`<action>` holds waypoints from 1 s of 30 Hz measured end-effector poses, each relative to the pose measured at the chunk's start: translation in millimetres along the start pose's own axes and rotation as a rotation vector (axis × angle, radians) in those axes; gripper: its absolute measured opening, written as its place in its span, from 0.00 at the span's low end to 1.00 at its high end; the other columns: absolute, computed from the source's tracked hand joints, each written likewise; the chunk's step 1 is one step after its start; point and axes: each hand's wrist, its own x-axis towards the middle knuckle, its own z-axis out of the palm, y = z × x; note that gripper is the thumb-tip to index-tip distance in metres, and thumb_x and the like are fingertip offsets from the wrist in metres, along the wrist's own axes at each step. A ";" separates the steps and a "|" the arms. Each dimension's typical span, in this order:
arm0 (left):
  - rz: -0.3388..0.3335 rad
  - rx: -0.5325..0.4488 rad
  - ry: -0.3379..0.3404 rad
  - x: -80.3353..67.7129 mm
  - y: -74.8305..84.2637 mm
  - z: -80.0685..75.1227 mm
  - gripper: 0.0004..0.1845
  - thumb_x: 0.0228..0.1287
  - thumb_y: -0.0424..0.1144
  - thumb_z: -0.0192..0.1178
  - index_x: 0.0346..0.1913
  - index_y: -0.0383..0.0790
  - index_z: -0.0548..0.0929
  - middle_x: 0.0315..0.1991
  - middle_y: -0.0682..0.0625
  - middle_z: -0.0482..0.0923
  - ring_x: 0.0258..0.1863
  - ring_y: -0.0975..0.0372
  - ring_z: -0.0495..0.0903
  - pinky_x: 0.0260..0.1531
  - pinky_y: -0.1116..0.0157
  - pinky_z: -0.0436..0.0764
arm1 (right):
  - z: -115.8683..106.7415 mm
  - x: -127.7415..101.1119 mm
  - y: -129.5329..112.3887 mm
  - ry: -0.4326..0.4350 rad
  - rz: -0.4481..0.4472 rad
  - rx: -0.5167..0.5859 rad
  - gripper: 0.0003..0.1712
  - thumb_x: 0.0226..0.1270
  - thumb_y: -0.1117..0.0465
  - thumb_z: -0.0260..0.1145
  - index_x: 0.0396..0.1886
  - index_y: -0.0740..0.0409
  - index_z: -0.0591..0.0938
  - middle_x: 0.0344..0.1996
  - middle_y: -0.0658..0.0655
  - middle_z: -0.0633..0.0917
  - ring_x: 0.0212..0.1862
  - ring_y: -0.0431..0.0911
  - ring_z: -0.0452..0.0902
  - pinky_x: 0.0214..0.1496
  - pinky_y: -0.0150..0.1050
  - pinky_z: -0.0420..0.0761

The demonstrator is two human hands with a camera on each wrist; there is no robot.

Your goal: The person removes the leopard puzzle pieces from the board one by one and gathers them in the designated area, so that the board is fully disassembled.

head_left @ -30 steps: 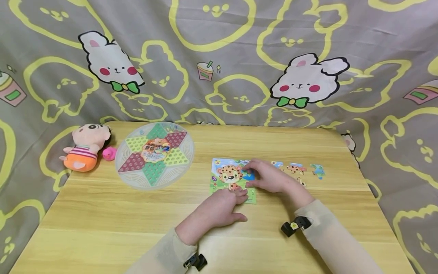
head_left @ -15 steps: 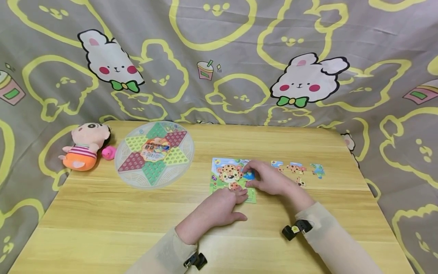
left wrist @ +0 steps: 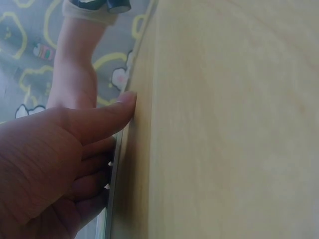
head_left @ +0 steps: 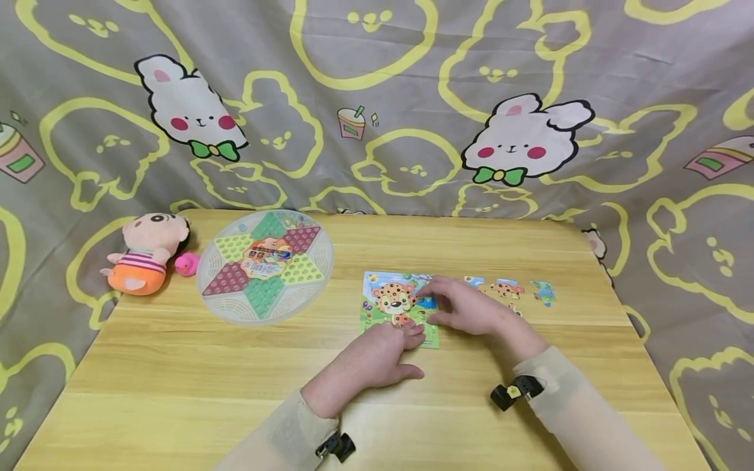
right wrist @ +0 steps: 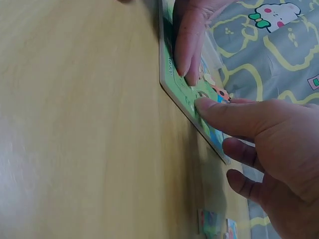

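Flat, both the left hand (head_left: 377, 358) and right hand (head_left: 465, 307) press the puzzle board (head_left: 377, 319).

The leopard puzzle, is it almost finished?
Partly. The leopard's face already sits in the puzzle board. Right now the left hand rests on the board's near edge while the right hand presses a piece into the right side. A few loose pieces lie on the table to the right, waiting to go in.

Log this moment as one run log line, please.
left hand: fingers flat on puzzle board near edge | right hand: fingertips pressing a piece into board | loose pieces: on table, right of board
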 end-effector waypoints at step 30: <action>-0.005 -0.008 0.007 -0.5 -1.5 2.2 0.37 0.60 0.61 0.64 0.67 0.45 0.75 0.68 0.53 0.69 0.68 0.61 0.66 0.65 0.62 0.67 | -0.8 -8.6 -1.3 0.047 0.032 -0.089 0.27 0.68 0.55 0.67 0.66 0.51 0.75 0.36 0.44 0.78 0.33 0.39 0.73 0.38 0.38 0.77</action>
